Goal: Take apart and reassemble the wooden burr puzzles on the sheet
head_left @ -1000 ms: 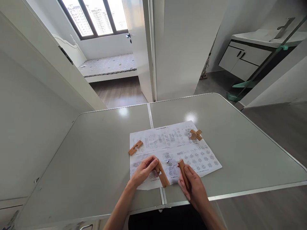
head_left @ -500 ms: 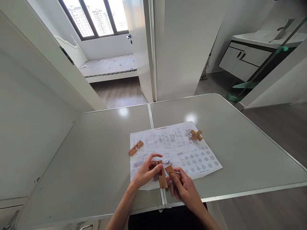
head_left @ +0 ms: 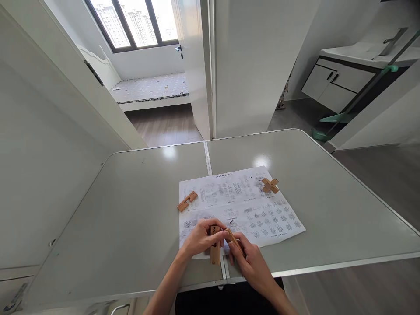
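My left hand [head_left: 204, 237] is closed on a notched wooden puzzle piece [head_left: 215, 256], held upright above the near edge of the paper; the fingers hide part of its notch. My right hand [head_left: 248, 258] grips a second wooden piece [head_left: 235, 242], tilted, with its top end touching the left fingertips. Beneath both hands lies a printed instruction sheet [head_left: 226, 188] covered in small diagrams. On its left edge rests a loose notched wooden piece [head_left: 187, 201]. A cross of joined wooden pieces [head_left: 270, 185] sits at its upper right.
The grey-green table [head_left: 141, 223] has a metal seam [head_left: 208, 159] down its middle and a pale metal rim. Beyond it are an open door [head_left: 193, 65], a bed [head_left: 154, 87] and, at right, a sink cabinet [head_left: 341, 83] with a green-headed broom or dustpan [head_left: 320, 134].
Both hands have come closer together. The left piece has shifted slightly left and down, and the right piece has turned more edge-on, now meeting the left fingers. The view has shifted slightly.
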`<state>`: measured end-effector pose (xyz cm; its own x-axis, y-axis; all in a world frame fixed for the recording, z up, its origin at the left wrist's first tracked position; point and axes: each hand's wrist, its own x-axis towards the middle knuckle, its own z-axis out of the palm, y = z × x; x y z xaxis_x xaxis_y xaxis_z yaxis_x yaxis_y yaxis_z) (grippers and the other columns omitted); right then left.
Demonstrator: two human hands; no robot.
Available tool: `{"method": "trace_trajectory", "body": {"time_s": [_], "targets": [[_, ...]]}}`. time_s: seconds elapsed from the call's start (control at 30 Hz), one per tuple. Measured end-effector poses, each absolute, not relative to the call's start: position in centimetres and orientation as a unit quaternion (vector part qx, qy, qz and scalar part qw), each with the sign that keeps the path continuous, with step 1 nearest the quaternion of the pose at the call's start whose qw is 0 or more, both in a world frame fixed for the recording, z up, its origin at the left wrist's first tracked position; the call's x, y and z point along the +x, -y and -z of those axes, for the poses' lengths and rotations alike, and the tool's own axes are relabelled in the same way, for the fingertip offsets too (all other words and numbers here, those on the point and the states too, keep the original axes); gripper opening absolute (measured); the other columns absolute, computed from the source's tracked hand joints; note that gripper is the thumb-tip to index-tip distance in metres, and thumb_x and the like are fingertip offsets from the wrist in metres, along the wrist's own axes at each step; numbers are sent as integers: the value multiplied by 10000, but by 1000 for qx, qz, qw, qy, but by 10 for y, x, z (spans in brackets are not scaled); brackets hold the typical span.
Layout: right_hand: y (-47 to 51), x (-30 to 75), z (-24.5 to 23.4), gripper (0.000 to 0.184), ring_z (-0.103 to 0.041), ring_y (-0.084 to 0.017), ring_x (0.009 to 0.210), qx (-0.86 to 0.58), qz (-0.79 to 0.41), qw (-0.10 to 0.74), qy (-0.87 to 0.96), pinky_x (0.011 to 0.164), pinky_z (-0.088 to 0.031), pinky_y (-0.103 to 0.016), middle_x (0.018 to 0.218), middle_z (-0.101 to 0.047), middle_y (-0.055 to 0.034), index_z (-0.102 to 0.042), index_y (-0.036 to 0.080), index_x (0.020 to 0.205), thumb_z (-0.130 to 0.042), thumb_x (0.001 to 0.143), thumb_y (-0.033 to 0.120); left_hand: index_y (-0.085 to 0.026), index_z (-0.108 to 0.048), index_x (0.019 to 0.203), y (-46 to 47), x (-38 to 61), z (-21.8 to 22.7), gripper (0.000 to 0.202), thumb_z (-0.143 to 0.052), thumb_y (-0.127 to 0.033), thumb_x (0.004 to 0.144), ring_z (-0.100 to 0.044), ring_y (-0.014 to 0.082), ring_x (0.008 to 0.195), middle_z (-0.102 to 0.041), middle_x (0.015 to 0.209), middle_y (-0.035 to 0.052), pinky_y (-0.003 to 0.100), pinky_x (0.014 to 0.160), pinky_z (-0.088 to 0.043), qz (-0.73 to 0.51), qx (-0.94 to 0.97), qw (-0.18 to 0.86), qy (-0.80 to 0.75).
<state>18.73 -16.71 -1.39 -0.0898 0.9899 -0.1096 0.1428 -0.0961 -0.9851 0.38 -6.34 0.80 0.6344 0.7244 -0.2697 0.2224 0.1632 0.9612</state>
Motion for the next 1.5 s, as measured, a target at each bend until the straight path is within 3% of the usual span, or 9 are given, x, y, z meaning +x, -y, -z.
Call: {"method": "trace_trajectory", "body": {"time_s": [0.17, 0.37, 0.57, 0.93, 1.13, 1.5], "targets": [[170, 188, 19, 479, -490, -139, 497, -520, -569, 421, 478, 486, -394, -245, 721, -640, 21, -577, 211, 1282, -466, 1069, 626, -194, -661, 923, 62, -4, -11, 330, -728, -517, 929, -571, 124, 509, -668, 600, -26, 234, 542, -479, -253, 565, 670, -410], [169, 187, 21, 419, -524, -138, 521, -509, -570, 433, 478, 508, -453, -248, 719, -621, 22, -603, 220, 1205, -479, 1073, 597, -185, -624, 851, 55, -34, -27, 402, -787, -553, 847, -530, 109, 471, -604, 533, -52, 219, 509, -454, -396, 460, 570, -554], [168, 187, 18, 356, -502, -134, 531, -504, -560, 421, 505, 518, -423, -250, 705, -594, 26, -637, 221, 1098, -471, 1092, 536, -246, -423, 784, 59, -55, -23, 421, -675, -571, 876, -448, 83, 384, -480, 501, -115, 189, 414, -361, -464, 376, 492, -633], [168, 189, 16, 365, -505, -142, 545, -505, -553, 411, 519, 528, -421, -256, 714, -619, 14, -650, 222, 1083, -454, 1098, 530, -254, -447, 805, 60, -62, -9, 449, -684, -635, 810, -513, 138, 360, -572, 468, -73, 239, 391, -403, -375, 408, 465, -691], [169, 188, 16, 386, -509, -147, 555, -513, -543, 410, 523, 536, -423, -256, 705, -619, 12, -660, 218, 1076, -462, 1090, 549, -254, -463, 823, 29, -71, -9, 442, -658, -650, 801, -586, 178, 424, -608, 485, -59, 278, 466, -460, -346, 446, 413, -715], [169, 188, 14, 412, -518, -161, 551, -521, -541, 408, 519, 528, -426, -269, 702, -620, 3, -670, 225, 1065, -462, 1081, 581, -260, -520, 753, 31, -83, -18, 341, -642, -567, 838, -657, 253, 459, -643, 448, -11, 321, 542, -457, -268, 477, 340, -765]]}}
